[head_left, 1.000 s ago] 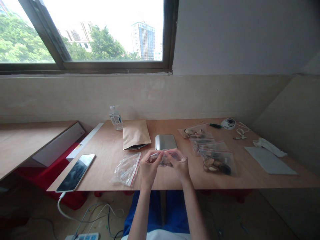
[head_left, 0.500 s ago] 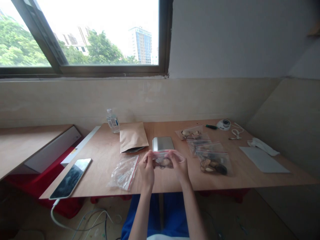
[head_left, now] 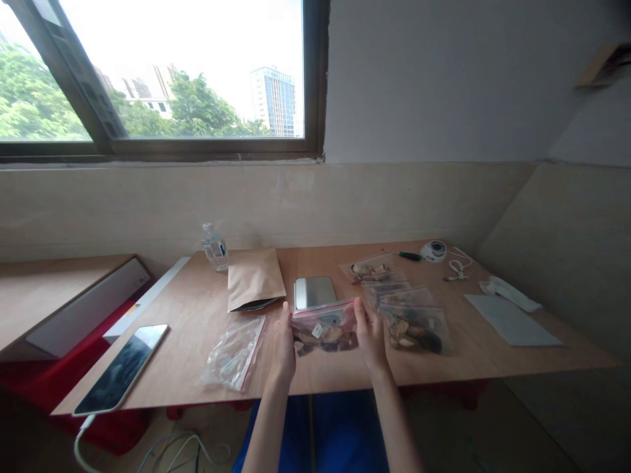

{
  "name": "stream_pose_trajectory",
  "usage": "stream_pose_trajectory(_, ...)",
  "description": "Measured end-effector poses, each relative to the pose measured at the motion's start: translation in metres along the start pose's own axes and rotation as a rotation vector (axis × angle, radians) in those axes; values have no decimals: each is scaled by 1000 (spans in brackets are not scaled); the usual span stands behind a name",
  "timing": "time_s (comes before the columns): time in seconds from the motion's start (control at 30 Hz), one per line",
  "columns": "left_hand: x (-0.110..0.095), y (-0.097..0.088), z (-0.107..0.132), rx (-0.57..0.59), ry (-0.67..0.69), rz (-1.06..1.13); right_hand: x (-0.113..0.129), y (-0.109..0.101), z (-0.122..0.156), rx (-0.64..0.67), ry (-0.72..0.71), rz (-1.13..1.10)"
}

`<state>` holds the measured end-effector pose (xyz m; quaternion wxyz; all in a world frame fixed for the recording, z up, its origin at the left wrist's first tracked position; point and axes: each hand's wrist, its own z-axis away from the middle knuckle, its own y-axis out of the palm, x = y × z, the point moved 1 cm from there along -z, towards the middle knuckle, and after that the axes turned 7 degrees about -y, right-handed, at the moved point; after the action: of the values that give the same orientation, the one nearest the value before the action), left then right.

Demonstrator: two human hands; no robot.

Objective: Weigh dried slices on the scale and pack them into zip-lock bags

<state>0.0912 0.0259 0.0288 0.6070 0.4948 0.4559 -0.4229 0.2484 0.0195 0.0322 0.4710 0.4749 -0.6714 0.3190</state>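
A clear zip bag (head_left: 323, 328) with a red seal strip and brown dried pieces inside is held upright between both hands over the wooden table (head_left: 187, 315). My left hand (head_left: 282, 344) grips its left edge. My right hand (head_left: 369, 332) grips its right edge. Just right of it lie several filled zip bags (head_left: 411, 325) in a row. An empty pile of clear zip bags (head_left: 234, 351) lies to the left of my left hand.
A brown paper pouch (head_left: 254, 286) and a small metal scale (head_left: 314, 292) sit behind the hands. A water bottle (head_left: 213, 246) stands at the back. A phone (head_left: 121, 368) lies at the left edge. A screwdriver (head_left: 407, 255), tape roll (head_left: 434, 249) and white sheet (head_left: 513, 319) are at the right.
The bag has been turned from flat, with the hands pinching its top seal, to upright and facing me, hands now at its two sides. The view has shifted right and up.
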Motion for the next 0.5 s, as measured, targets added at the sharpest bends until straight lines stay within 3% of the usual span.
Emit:
stream_pose_trajectory(0.17, -5, -7, -7, 164, -16, -86, -19, -54, -24, -182, 92, 146)
stream_pose_trajectory(0.3, -9, -37, -20, 10, 59, -201, -41, -82, -69, -193, 69, 283)
stream_pose_trajectory(0.5, -13, -81, -32, -212, 215, -444, -66, -78, -128, -263, -15, 688)
